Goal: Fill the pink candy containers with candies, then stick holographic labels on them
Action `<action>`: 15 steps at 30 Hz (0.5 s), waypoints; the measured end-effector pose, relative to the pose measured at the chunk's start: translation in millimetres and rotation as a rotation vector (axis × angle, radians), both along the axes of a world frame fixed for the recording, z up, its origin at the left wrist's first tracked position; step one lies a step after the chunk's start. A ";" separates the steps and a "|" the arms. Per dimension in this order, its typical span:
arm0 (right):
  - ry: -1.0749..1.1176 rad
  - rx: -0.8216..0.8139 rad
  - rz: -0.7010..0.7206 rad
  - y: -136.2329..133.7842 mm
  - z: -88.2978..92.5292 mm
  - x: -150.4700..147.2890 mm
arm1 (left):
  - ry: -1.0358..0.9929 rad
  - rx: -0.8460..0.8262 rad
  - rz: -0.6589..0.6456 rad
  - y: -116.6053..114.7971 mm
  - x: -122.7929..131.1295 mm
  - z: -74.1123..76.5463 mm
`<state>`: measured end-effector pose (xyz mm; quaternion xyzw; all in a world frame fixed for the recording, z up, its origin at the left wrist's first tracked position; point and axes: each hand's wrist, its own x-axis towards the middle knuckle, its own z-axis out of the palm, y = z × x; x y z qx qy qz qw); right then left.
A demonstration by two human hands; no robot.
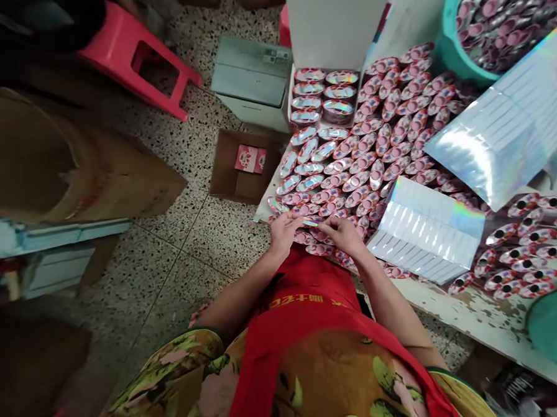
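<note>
My left hand [285, 232] and my right hand [344, 233] meet at the table's near edge, fingers pinched. Between their fingertips is a small shiny sticker [311, 221], apparently at the top of one of the packs. Around them stand many oval red-and-white packs [361, 143], most with pink round caps on top. Shiny silver strips cover the tops of several packs [310, 168] at the left. A folded sheet of holographic stickers [426, 229] lies over packs to the right of my right hand.
An open white box [325, 32] holds strip-topped packs. Behind are a turquoise basin [451, 34] of capped pieces and a larger sticker sheet [502, 122]. Black-topped packs [523, 245] and a green tub [553, 331] stand right. Floor: cardboard box [220, 168], pink stool [126, 61], large carton [118, 179].
</note>
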<state>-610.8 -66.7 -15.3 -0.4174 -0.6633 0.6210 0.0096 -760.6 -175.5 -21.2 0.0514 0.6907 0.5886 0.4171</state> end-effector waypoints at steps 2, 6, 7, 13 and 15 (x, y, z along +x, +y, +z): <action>-0.093 0.061 0.062 -5.2 -1.2 -16.5 | 0.072 -0.047 0.024 -11.9 -11.8 -13.1; -0.263 0.212 0.095 6.9 3.2 -56.7 | 0.367 -0.169 0.023 -2.5 -35.3 -32.6; -0.301 0.260 0.109 13.0 4.7 -66.8 | 0.460 -0.207 0.016 2.9 -39.7 -35.1; -0.470 0.489 0.197 38.7 4.3 -105.1 | 0.823 -0.466 -0.074 22.2 -45.0 -32.5; -0.507 0.520 0.224 38.2 1.9 -109.0 | 0.848 -0.515 -0.102 23.2 -42.5 -30.5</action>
